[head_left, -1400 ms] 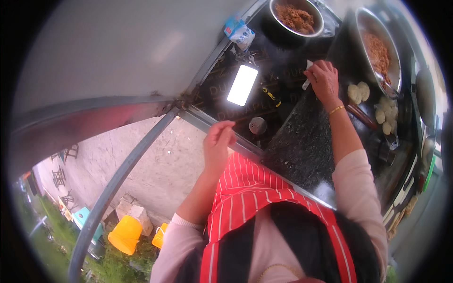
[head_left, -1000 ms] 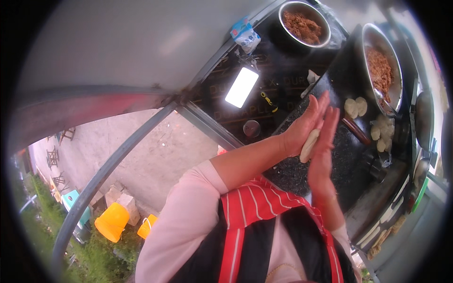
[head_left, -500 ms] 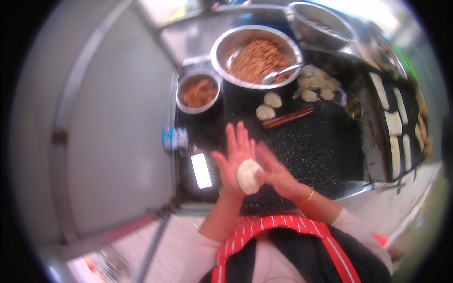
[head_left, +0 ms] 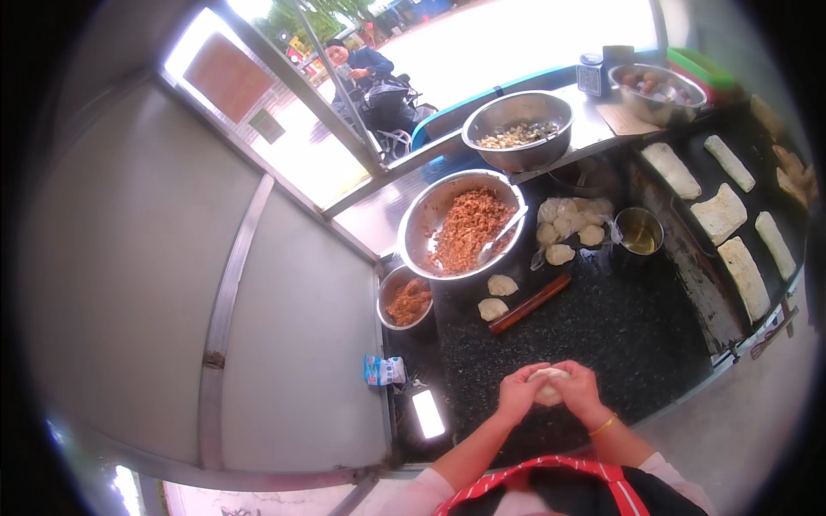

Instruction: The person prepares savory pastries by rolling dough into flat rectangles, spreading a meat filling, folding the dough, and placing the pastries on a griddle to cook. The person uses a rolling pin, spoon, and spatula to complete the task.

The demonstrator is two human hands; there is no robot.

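Near the bottom of the frame, right of centre, the left hand (head_left: 519, 392) and the right hand (head_left: 582, 393) are cupping a pale piece of dough (head_left: 549, 394) from opposite sides, just above the dark speckled surface (head_left: 607, 348). Each grip is curling inward, fingers and thumbs pinching the soft lump between them; this two-sided hold is probably supporting it evenly, since one hand alone might let it sag.

At mid-frame, a reddish-brown rolling pin (head_left: 530, 304) is lying at a slant beside two dough rounds (head_left: 493, 310), seemingly within easy reach while leaving working room nearer the body. Above and to the right, more dough balls (head_left: 568, 218) are sitting clustered on clear plastic, which is likely preventing sticking.

The large steel bowl (head_left: 420, 230) at upper centre is holding reddish filling, a spoon (head_left: 506, 232) leaning on its rim, presumably so the handle is staying clean. At far right, flat dough pieces (head_left: 721, 213) are resting apart on a dark griddle (head_left: 759, 203), perhaps so that they are not sticking together.
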